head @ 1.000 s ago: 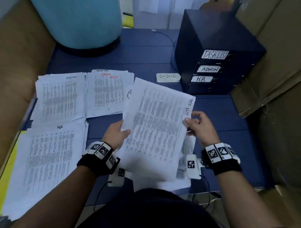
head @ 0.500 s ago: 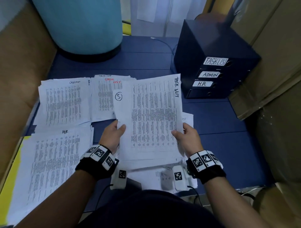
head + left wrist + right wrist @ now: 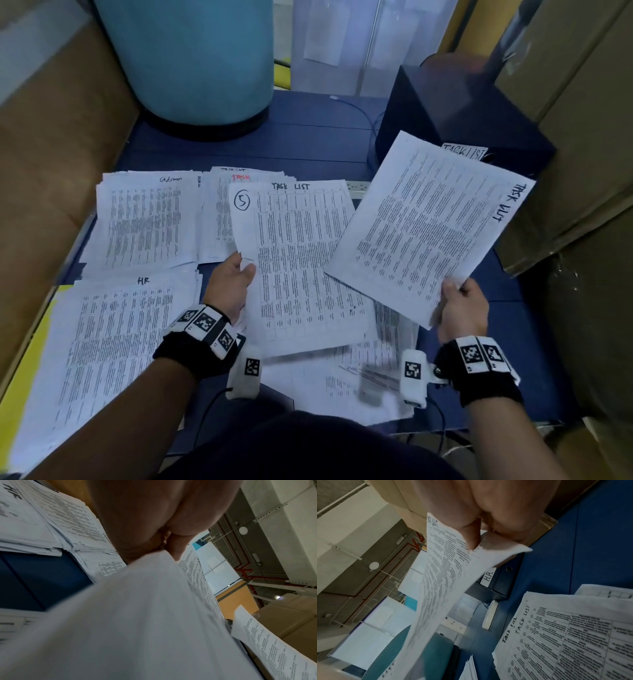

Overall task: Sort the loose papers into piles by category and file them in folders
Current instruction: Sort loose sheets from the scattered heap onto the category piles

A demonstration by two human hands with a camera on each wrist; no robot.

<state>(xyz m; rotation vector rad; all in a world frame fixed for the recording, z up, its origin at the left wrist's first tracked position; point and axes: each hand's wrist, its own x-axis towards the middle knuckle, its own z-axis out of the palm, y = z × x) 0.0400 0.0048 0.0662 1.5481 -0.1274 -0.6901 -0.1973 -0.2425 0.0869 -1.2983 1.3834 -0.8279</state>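
My left hand (image 3: 236, 277) pinches the left edge of a bundle of printed sheets (image 3: 301, 263) headed "TASK LIST" with a circled 5. My right hand (image 3: 457, 301) pinches the near corner of a single "TASK LIST" sheet (image 3: 428, 226), lifted and tilted to the right; in the right wrist view the thumb (image 3: 471, 536) clamps that sheet (image 3: 440, 574). Sorted piles lie on the blue table (image 3: 308, 144): "Admin" pile (image 3: 147, 219), "TASK" pile (image 3: 219, 212) and "HR" pile (image 3: 113, 342). More loose papers (image 3: 359, 383) lie under my wrists. The dark folder box (image 3: 462, 113) stands at the back right.
A large blue cylinder (image 3: 191, 58) stands at the back left. Cardboard boxes (image 3: 575, 102) wall in the right side and brown board (image 3: 51, 144) the left. A white power strip (image 3: 489, 615) lies by the folder box. A yellow strip (image 3: 20, 377) edges the left.
My right hand has pulled the top "TASK LIST" sheet off the bundle and swung it up and to the right. The left hand keeps the rest, now showing a sheet marked 5.
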